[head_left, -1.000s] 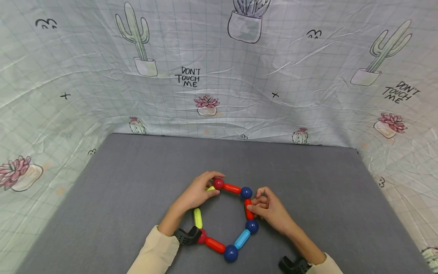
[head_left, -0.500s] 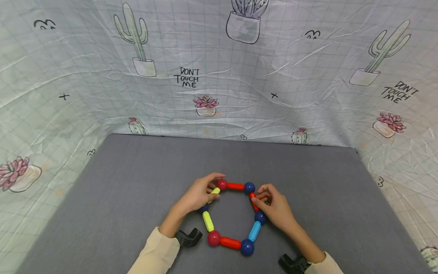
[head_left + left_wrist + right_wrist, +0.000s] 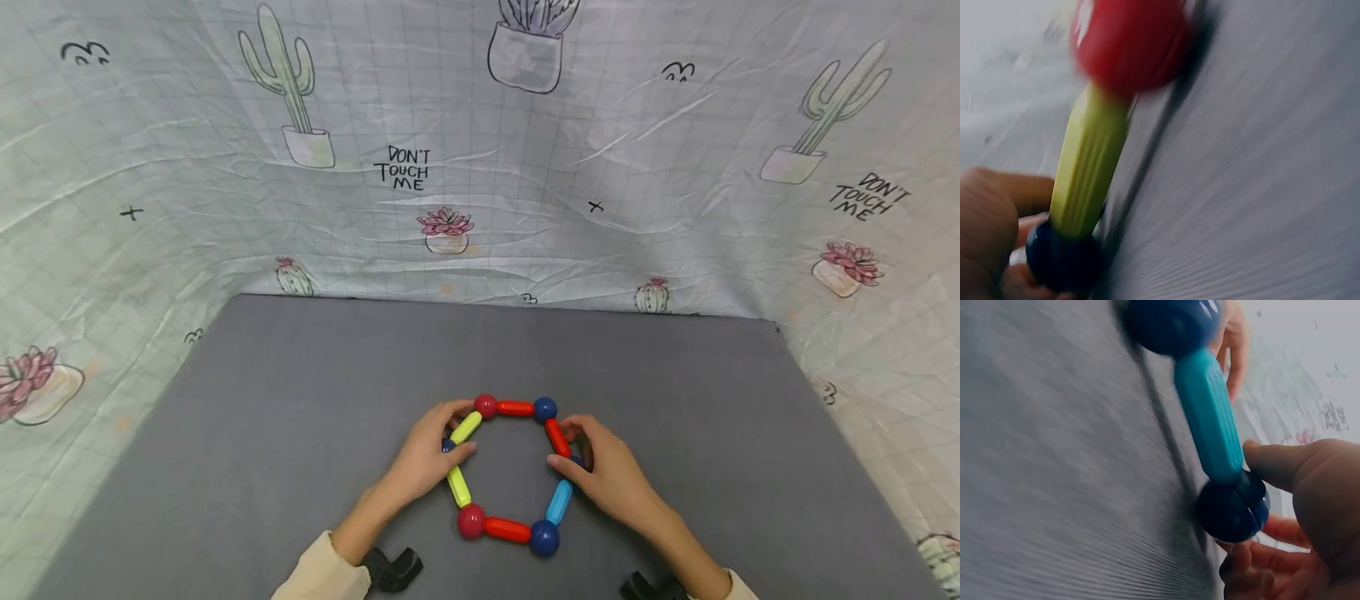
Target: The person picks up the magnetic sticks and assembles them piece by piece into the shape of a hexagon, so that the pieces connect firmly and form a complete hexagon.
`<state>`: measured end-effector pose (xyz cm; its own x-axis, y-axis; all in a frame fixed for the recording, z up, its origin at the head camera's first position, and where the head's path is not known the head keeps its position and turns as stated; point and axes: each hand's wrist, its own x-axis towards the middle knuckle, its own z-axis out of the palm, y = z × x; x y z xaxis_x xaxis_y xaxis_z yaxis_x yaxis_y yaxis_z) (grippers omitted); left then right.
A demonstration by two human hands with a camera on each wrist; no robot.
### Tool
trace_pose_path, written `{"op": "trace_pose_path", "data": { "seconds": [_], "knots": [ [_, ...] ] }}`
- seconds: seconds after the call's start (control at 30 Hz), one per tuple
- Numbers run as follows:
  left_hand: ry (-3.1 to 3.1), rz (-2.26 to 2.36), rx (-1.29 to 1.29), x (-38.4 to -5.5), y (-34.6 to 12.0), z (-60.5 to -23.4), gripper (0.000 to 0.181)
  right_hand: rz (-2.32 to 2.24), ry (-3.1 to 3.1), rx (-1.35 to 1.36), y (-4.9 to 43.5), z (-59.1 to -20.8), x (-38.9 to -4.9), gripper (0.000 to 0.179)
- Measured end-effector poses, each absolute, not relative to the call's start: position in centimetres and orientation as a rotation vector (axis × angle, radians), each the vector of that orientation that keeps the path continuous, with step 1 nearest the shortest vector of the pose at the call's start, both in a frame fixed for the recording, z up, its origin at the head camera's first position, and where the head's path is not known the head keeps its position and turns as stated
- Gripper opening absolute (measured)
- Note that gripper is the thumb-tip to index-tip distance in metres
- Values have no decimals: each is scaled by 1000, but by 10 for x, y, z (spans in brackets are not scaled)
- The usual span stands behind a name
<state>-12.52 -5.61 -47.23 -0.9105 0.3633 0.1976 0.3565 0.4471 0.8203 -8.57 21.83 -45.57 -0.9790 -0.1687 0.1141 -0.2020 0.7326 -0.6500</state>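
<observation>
Toy building rods and balls, joined end to end, form a six-sided ring on the table. My left hand [image 3: 422, 457] holds the ring's left corner, thumb inside and fingers outside, around a dark blue ball [image 3: 1063, 259] between two yellow rods [image 3: 459, 487]. At the right corner my right hand [image 3: 617, 468] grips another dark blue ball [image 3: 1232, 509], which joins a red rod [image 3: 557, 437] and a light blue rod [image 3: 559, 502]. Red balls [image 3: 472, 522] mark the near-left and far-left corners. Blue balls [image 3: 544, 538] sit at the near-right and far-right ones.
Dark grey cloth covers the table [image 3: 315, 375]. A pale curtain [image 3: 465, 167] printed with cacti hangs behind and along both sides. Black wrist cameras [image 3: 393, 570] sit at both wrists.
The ring's near side has swung right and its outline has become more even. My left hand has slid from the far red ball to the left blue ball; my right hand has come nearer along the ring.
</observation>
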Motion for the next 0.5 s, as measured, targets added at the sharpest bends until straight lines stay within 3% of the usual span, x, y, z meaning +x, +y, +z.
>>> {"op": "trace_pose_path", "data": {
  "seconds": [0.13, 0.5],
  "knots": [
    [2751, 1527, 609, -110, -55, -480, 55, 1025, -2943, 244, 214, -453, -78, 53],
    [2775, 1683, 588, -105, -52, -489, 62, 992, -2900, 159, 210, -458, -77, 46]
  ]
}}
